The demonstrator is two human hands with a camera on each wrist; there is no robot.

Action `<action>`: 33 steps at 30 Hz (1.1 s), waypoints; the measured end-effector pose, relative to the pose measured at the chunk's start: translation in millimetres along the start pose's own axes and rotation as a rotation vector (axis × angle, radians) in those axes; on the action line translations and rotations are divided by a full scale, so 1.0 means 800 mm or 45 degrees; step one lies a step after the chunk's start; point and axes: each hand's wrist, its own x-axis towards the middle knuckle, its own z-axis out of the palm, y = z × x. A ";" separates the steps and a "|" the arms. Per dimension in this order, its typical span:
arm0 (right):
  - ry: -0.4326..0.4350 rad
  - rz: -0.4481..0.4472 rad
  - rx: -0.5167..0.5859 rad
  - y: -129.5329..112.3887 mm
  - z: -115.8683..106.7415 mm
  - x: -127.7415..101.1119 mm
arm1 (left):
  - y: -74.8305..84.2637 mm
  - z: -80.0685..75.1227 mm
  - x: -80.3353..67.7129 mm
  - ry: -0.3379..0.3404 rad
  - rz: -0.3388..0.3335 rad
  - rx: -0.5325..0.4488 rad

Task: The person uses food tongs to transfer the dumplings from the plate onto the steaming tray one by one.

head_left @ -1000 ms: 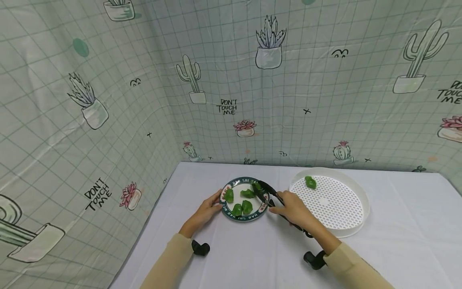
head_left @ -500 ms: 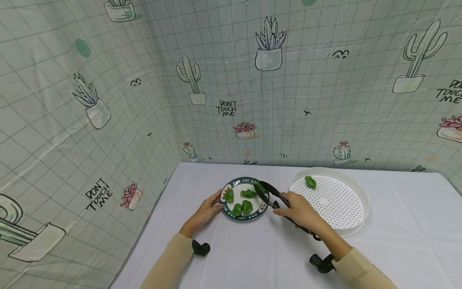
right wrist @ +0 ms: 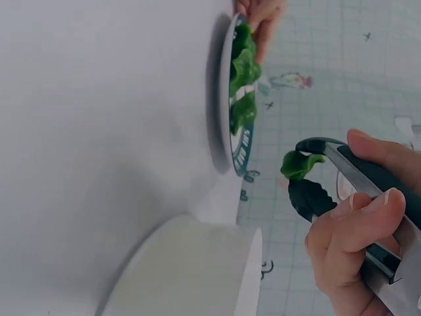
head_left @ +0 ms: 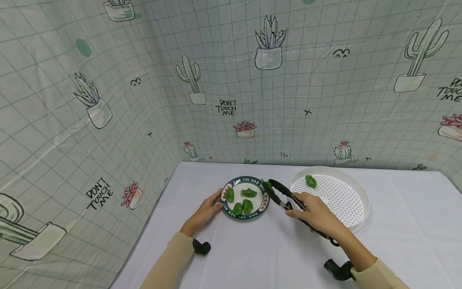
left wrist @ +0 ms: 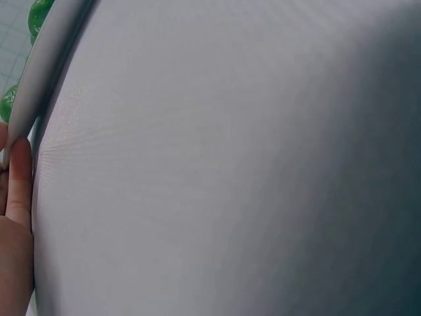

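Right hand (head_left: 317,214) grips a pair of black-tipped metal tongs (head_left: 285,196), fingers curled round the handles; the tong tips are closed on a small green vegetable piece (right wrist: 299,164). In the head view that piece (head_left: 267,184) is raised just above the right rim of the round plate, between the plate and the tray. Left hand (head_left: 205,212) rests on the worktop with its fingers lying fairly straight against the left rim of the round green-bordered ceramic plate (head_left: 231,214), steadying it; the left wrist view shows one fingertip (left wrist: 20,178) touching the plate edge and little else.

Four more green pieces (head_left: 242,200) lie on the plate. To its right, near but apart, stands a round white perforated plastic tray (head_left: 361,192), with one green piece (head_left: 310,181) at its far side.

Step in hand, by judgement: transfer of one piece from plate to tray, at the carrying stage, with the piece lifted and not yet over the tray. The next move calls for steady pressure on the tongs while they travel right over the tray rim, then a lowering toward the perforated floor before the tips are let apart. The piece looks small and slick, so a slackened grip could drop it on the white cloth-covered worktop (head_left: 252,257).

Cactus-printed sheeting (head_left: 108,100) encloses the worktop at the back and left.
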 end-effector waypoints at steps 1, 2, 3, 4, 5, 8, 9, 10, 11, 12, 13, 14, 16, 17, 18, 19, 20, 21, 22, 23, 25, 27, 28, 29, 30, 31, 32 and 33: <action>0.010 -0.011 -0.008 0.001 -0.004 -0.003 | 0.001 0.000 0.000 -0.001 -0.005 -0.009; 0.017 -0.008 -0.004 0.002 -0.007 -0.006 | 0.001 0.000 0.001 -0.001 -0.007 -0.017; 0.020 -0.003 -0.003 0.003 -0.011 -0.008 | 0.002 0.001 0.001 -0.004 -0.011 -0.026; 0.026 -0.003 -0.007 0.004 -0.014 -0.011 | 0.002 0.001 0.001 -0.005 -0.010 -0.032; 0.028 0.007 -0.008 0.006 -0.018 -0.014 | 0.002 0.001 0.001 -0.007 -0.017 -0.040; 0.027 0.046 -0.001 0.010 -0.027 -0.022 | 0.002 0.002 0.002 -0.007 -0.020 -0.032; 0.028 0.053 -0.004 0.012 -0.031 -0.024 | 0.002 0.002 0.002 -0.004 -0.022 -0.025; 0.029 0.059 -0.012 0.014 -0.034 -0.027 | 0.002 0.002 0.003 0.000 -0.020 -0.018; 0.031 0.069 -0.019 0.017 -0.037 -0.029 | 0.002 0.002 0.003 0.003 -0.024 -0.016; 0.033 0.073 -0.029 0.019 -0.039 -0.032 | 0.002 0.002 0.003 0.009 -0.020 -0.011; 0.038 0.071 -0.043 0.022 -0.042 -0.034 | 0.002 0.002 0.003 0.016 -0.018 -0.001; 0.042 0.067 -0.056 0.024 -0.044 -0.036 | 0.002 0.002 0.003 0.022 -0.017 0.003; 0.050 0.065 -0.078 0.030 -0.049 -0.039 | 0.002 0.003 0.003 0.034 -0.017 0.009; 0.055 0.066 -0.083 0.034 -0.052 -0.040 | 0.002 0.003 0.003 0.037 -0.016 0.014; 0.057 0.068 -0.082 0.037 -0.054 -0.041 | 0.002 0.003 0.003 0.041 -0.017 0.021; 0.058 0.070 -0.080 0.040 -0.057 -0.042 | 0.003 0.003 0.003 0.043 -0.018 0.026; 0.058 0.078 -0.074 0.043 -0.060 -0.043 | 0.002 0.003 0.004 0.041 -0.010 0.032; 0.057 0.086 -0.071 0.047 -0.063 -0.043 | 0.002 0.003 0.003 0.040 -0.008 0.034; 0.052 0.098 -0.063 0.049 -0.065 -0.044 | 0.002 0.003 0.004 0.039 -0.013 0.035; 0.055 0.086 -0.096 0.052 -0.067 -0.044 | 0.002 0.003 0.003 0.037 -0.020 0.031; 0.047 0.082 -0.129 0.057 -0.071 -0.045 | 0.001 0.004 0.003 0.036 -0.022 0.029; 0.031 0.096 -0.127 0.061 -0.074 -0.046 | 0.001 0.004 0.002 0.038 -0.025 0.031; 0.023 0.105 -0.122 0.063 -0.075 -0.046 | 0.001 0.005 0.002 0.039 -0.027 0.033; 0.017 0.112 -0.114 0.064 -0.076 -0.046 | 0.001 0.005 0.002 0.041 -0.017 0.038; 0.005 0.135 -0.076 0.066 -0.076 -0.047 | 0.001 0.005 0.002 0.044 -0.008 0.039; -0.006 0.150 -0.049 0.067 -0.077 -0.047 | 0.001 0.006 0.002 0.047 -0.003 0.040; -0.010 0.149 -0.050 0.069 -0.077 -0.047 | 0.001 0.006 0.002 0.050 -0.007 0.037; -0.013 0.148 -0.053 0.071 -0.078 -0.048 | 0.001 0.007 0.002 0.053 -0.009 0.032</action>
